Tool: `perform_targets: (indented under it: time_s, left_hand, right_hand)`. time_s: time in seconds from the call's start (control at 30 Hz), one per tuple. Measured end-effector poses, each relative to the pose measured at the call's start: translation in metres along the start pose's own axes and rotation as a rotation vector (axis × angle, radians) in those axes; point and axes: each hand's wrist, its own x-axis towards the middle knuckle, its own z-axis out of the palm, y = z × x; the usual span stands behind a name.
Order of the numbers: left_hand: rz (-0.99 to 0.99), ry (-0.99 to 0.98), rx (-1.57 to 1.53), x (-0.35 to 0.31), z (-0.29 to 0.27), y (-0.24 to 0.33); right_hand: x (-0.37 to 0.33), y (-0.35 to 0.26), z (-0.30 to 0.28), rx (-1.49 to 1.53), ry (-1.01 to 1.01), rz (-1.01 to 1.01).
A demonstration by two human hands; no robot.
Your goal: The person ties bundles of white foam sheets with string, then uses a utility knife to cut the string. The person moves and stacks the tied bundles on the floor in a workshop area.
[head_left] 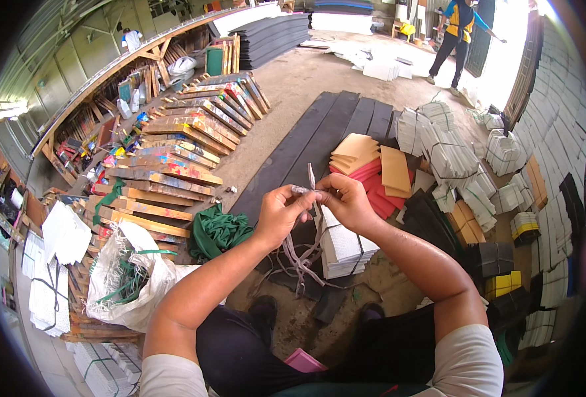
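My left hand (279, 215) and my right hand (348, 201) meet at the middle of the view, both closed in a pinch on a thin grey strip (311, 176). One end of it sticks up above the fingertips. More grey strips (298, 263) hang in a loose tangle below my hands. Right behind and beneath my right hand stands a stack of white sheets (344, 248) with a dark tie round it, partly hidden by the hand. Beyond it lie red sheets (380, 198) and tan sheets (395, 171) on long black slabs (306, 149).
Paint-stained wooden frames (187, 135) lean in a row at left. Nearer are a dark green cloth (217, 233) and a white sack (124, 278) with green strips. Tied white bundles (448, 149) pile up at right. A person (456, 40) stands by the bright doorway.
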Motion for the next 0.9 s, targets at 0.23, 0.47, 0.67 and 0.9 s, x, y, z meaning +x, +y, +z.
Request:
perform_targets:
  time_s: [0.23,0.47,0.67,0.9]
  left_hand:
    - [0.031,-0.034,0.161,-0.002,0.000,0.004]
    - [-0.009,-0.040,0.206,0.002,0.006,0.011]
    - [0.073,-0.005,0.104,0.011,0.016,0.005]
    - [0.157,0.088,0.223,0.018,0.014,-0.015]
  right_hand:
    - [0.007,-0.011,-0.009,0.130,-0.074,0.018]
    - [0.004,-0.003,-0.009,0.146,0.035,0.033]
    - [0.007,-0.001,-0.005,0.148,0.123,0.023]
    - [0.014,0.008,-0.012,0.081,0.189,0.123]
